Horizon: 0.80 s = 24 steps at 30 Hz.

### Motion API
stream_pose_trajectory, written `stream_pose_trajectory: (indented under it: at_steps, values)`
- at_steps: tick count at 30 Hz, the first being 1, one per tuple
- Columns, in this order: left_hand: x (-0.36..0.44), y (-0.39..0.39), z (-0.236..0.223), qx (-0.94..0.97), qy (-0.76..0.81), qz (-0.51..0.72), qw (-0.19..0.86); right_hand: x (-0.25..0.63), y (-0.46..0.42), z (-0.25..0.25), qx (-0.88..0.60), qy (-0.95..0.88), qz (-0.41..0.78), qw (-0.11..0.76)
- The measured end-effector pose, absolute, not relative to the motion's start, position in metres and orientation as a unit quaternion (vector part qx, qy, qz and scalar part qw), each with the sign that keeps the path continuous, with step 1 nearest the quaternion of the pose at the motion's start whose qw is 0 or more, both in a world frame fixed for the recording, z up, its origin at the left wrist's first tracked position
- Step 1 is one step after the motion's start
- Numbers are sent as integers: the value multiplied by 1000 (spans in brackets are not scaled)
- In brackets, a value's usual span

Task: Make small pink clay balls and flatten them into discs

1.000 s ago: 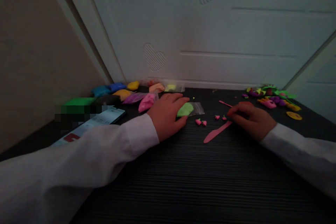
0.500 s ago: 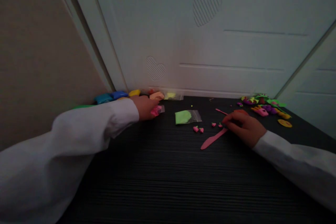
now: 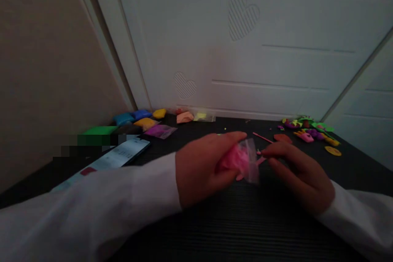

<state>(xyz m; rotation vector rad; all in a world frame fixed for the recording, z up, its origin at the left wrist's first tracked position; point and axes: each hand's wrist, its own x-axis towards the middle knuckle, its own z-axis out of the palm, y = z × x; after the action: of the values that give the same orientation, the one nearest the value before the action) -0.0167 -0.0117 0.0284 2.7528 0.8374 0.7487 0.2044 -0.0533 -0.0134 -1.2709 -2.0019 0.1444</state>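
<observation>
My left hand (image 3: 205,168) is closed around a small zip bag of pink clay (image 3: 235,159), held above the table with its clear end towards the right. Close to that end is my right hand (image 3: 302,176), its thumb and forefinger curled nearly together; whether anything is between them I cannot make out. Behind the bag and the right fingertips, a pink modelling knife (image 3: 260,160) shows in part. A tiny pink piece with a green top (image 3: 258,152) appears beside the fingertips. The bag of light green clay is almost wholly hidden behind my left hand.
A phone (image 3: 123,154) lies at the left. Clay packs, blue (image 3: 124,118), orange (image 3: 145,123), purple (image 3: 161,131) and peach (image 3: 184,117), line the back left. A thin pink tool (image 3: 262,137), a red disc (image 3: 282,138), small coloured figures (image 3: 307,136) and a yellow disc (image 3: 333,150) lie right.
My left hand has brought the pink clay bag from the back left to the middle, nearer me. My right hand has shifted slightly towards me. The phone and purple pack now show.
</observation>
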Motion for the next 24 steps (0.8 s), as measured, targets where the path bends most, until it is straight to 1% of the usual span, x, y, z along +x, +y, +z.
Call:
stream_pose_trajectory:
  at_steps: [2,4,6,8,12,16,20,24]
  values:
    - [-10,-30,17,898,304,278,155,192,-68,-8,-464,-796,83,378]
    - [-7,-38,5,877,337,273,207,183,-77,-6,-436,-801,145,383]
    - [-6,-38,-3,863,365,251,243,178,-81,-5,-455,-782,178,386]
    - [-5,-34,-8,857,377,234,262,177,-81,-6,-486,-760,187,388]
    - [-6,-30,-11,863,359,229,273,177,-81,-8,-475,-766,210,378]
    - [-7,-32,-10,864,351,235,273,176,-81,-7,-516,-748,233,347]
    - [-8,-32,-10,872,335,235,269,177,-84,-4,-517,-733,257,360]
    - [-8,-31,-11,878,316,239,268,176,-86,-3,-523,-732,254,355]
